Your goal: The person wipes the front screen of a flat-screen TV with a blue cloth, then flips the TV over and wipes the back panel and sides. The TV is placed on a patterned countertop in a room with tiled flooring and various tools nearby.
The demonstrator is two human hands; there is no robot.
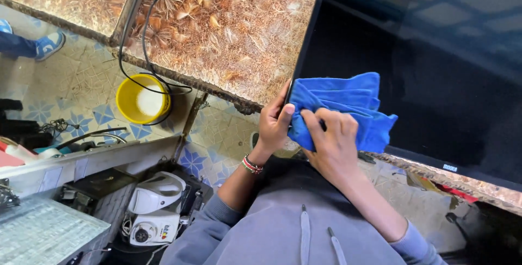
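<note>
Both hands clutch a folded blue cloth (348,107) against a dark screen's (435,69) corner, left hand (273,123) fingers pinching its edge, right hand (333,145) fingers clenched over it.

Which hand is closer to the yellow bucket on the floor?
Left. The left hand grips the blue cloth at the dark screen's edge, on the side toward the yellow bucket. The right hand presses the cloth farther from it.

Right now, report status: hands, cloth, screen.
Left hand grips the edge of the blue cloth. Right hand presses it against the dark flat screen. Nothing between cloth and screen.
</note>
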